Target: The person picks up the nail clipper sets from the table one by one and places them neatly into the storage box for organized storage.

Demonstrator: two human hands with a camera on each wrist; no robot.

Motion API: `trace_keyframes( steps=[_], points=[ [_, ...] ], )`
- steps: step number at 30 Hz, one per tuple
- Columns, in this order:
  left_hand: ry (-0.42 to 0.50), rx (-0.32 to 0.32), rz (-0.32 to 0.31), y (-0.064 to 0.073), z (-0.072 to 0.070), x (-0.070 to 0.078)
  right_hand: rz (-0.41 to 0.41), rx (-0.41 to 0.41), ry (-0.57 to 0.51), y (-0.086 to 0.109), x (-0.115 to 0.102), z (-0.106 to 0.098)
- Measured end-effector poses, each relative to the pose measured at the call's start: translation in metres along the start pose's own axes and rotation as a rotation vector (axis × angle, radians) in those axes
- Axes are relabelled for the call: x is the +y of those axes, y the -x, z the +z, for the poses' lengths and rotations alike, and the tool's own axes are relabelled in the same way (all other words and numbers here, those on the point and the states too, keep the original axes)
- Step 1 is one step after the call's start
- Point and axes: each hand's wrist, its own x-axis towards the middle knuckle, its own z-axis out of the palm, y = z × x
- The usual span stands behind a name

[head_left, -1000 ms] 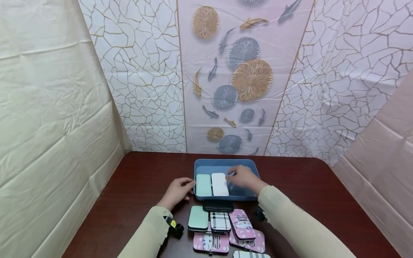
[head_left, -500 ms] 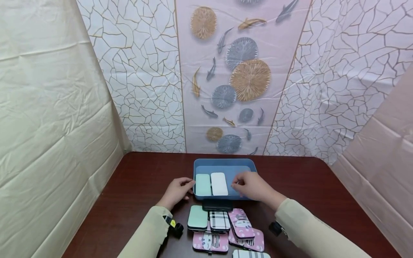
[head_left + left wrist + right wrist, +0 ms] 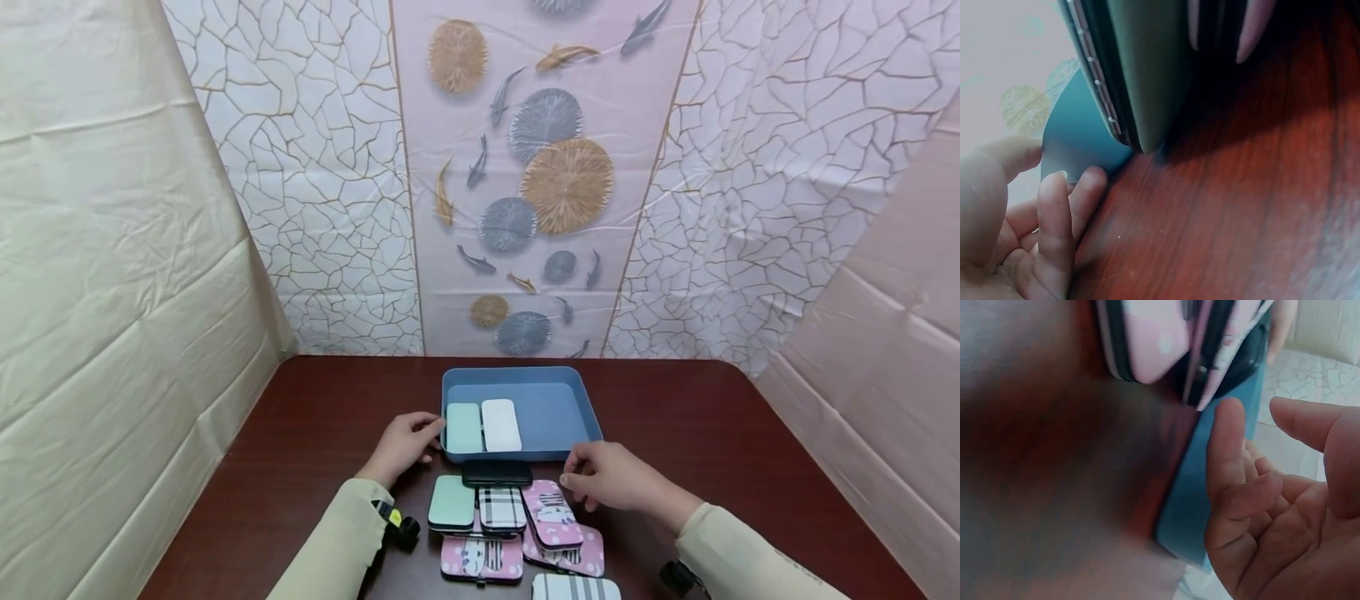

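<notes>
My left hand (image 3: 401,446) is at the left side of a blue tray (image 3: 555,454). Its thumb reaches the rim and its fingers lie along the outer wall, lightly pinching the edge in the left wrist view. Inside the tray, a mint green case (image 3: 463,427) and a white case (image 3: 501,425) lie side by side. My right hand (image 3: 618,479) holds nothing and hovers by the tray's front right corner, near a pink cartoon-print case (image 3: 553,514). In the right wrist view its thumb and fingers (image 3: 1227,434) stand apart, loosely bent.
In front of the tray are a black case (image 3: 497,473), a green case (image 3: 452,502) and a plaid case (image 3: 502,508). More pink cases (image 3: 482,558) lie below, with a striped case (image 3: 576,587) at the bottom edge. All rest on the dark red table (image 3: 360,387).
My right hand has come away from the white case, out of the tray, toward me and the pink cases. The left hand keeps its place at the tray; the view has shifted slightly.
</notes>
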Motion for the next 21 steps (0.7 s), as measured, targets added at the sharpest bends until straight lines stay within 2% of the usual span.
trace_keyframes(
  steps=[8, 16, 21],
  points=[
    [0.000, 0.012, 0.001, 0.001, -0.001, -0.002, 0.025, -0.071, -0.072, 0.003, 0.012, 0.014],
    [0.011, 0.002, 0.001, -0.002, 0.001, -0.001, -0.007, -0.062, -0.172, 0.000, 0.020, 0.019],
    [0.012, -0.003, -0.002, -0.002, 0.001, -0.003, 0.015, -0.056, -0.235, -0.003, 0.024, 0.023]
  ],
)
